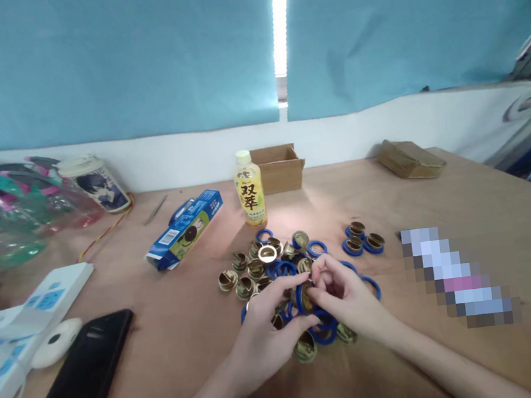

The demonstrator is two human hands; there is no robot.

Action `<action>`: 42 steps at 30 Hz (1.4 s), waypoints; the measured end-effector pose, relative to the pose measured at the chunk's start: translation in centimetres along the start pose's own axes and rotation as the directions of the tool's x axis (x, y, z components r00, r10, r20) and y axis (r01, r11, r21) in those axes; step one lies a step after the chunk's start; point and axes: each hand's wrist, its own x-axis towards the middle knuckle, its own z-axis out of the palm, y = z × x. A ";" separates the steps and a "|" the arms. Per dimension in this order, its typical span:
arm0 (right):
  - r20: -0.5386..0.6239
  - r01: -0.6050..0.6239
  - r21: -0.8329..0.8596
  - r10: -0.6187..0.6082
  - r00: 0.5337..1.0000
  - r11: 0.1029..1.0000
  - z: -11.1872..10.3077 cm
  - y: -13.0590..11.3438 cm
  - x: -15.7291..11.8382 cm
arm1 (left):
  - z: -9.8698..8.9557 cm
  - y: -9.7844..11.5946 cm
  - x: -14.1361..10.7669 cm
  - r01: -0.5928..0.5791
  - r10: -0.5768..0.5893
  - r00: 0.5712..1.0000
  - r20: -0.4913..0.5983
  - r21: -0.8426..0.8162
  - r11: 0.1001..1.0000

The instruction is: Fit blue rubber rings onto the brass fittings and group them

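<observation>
Both hands meet over a pile of brass-coloured round metal cups and blue rings on the table. Between them is one brass cup with a blue ring (303, 298) around it, tilted on its side. My left hand (269, 317) grips its edge with thumb and fingers. My right hand (343, 289) pinches the same piece from the right. Loose brass cups (244, 287) lie to the left of the hands, and a blue ring (318, 248) lies just behind them. Three cups seated in blue rings (374, 242) stand apart on the right. The hands cover part of the pile.
Behind the pile stand a yellow drink bottle (249, 191) and an open cardboard box (279, 169). A blue carton (185, 230), a black phone (82, 379) and a white power strip (34, 321) are on the left. A blurred-out oblong item (456, 276) lies right.
</observation>
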 end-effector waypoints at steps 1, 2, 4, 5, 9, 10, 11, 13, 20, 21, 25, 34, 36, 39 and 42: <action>0.002 -0.027 0.029 0.027 1.000 0.999 0.0 0.0 0.1 | 0.0 0.0 -0.1 -0.003 0.003 1.000 0.005 0.005 1.000; 0.010 -0.070 0.065 0.069 0.998 0.995 -0.1 -0.1 0.2 | 0.1 0.1 -0.1 -0.006 0.006 1.000 0.007 0.004 1.000; 0.036 -0.175 0.136 0.171 0.985 0.975 -0.2 -0.3 0.3 | 0.1 0.2 -0.1 -0.014 0.014 1.000 0.006 -0.002 1.000; 0.048 -0.222 0.158 0.217 0.975 0.962 -0.3 -0.4 0.4 | 0.2 0.3 -0.1 -0.018 0.018 1.000 0.000 -0.010 1.000; 0.070 -0.235 0.142 0.227 0.971 0.962 -0.4 -1.1 0.3 | 0.2 0.8 0.0 -0.025 0.022 0.998 -0.053 -0.065 0.998; 0.072 -0.204 0.124 0.196 0.978 0.971 -0.3 -1.3 0.2 | 0.2 0.9 0.0 -0.033 0.029 0.998 -0.063 -0.058 0.998; 0.073 -0.168 0.110 0.161 0.984 0.980 -0.3 -1.4 0.2 | 0.1 1.0 0.0 -0.045 0.043 0.997 -0.072 -0.035 0.998; 0.062 -0.095 0.089 0.090 0.994 0.992 -0.3 -1.7 0.1 | 0.0 1.2 -0.1 -0.082 0.087 0.992 -0.088 0.051 0.995; -0.013 0.171 -0.095 -0.172 0.985 0.981 -0.5 -1.1 -0.8 | -0.5 1.1 0.0 -0.128 0.191 0.967 -0.171 0.320 0.939; 0.006 0.187 -0.134 -0.187 0.982 0.973 -0.5 -1.0 -1.0 | -0.6 1.1 0.1 -0.124 0.189 0.968 -0.163 0.344 0.931; 0.064 0.274 -0.257 -0.267 0.962 0.927 -0.3 -0.6 -1.3 | -0.8 1.3 0.5 -0.170 0.220 0.973 -0.074 0.422 0.891; 0.371 0.633 -0.696 -0.584 0.722 0.339 -0.7 -0.1 -1.3 | -0.5 0.0 -0.1 -0.263 0.246 0.964 0.099 0.477 0.839; 0.320 0.585 -0.754 -0.611 0.724 0.298 -1.2 -0.2 -1.1 | -0.6 0.0 -0.2 -0.255 0.243 0.966 0.090 0.487 0.835; 0.038 0.366 -0.832 -0.614 0.788 0.418 -2.6 -0.7 -0.2 | -0.6 0.2 -0.1 -0.234 0.238 0.969 0.057 0.500 0.833; -0.234 0.086 -0.856 -0.532 0.814 0.509 -5.0 -1.0 1.1 | -0.6 0.3 0.0 -0.254 0.256 0.964 0.066 0.504 0.826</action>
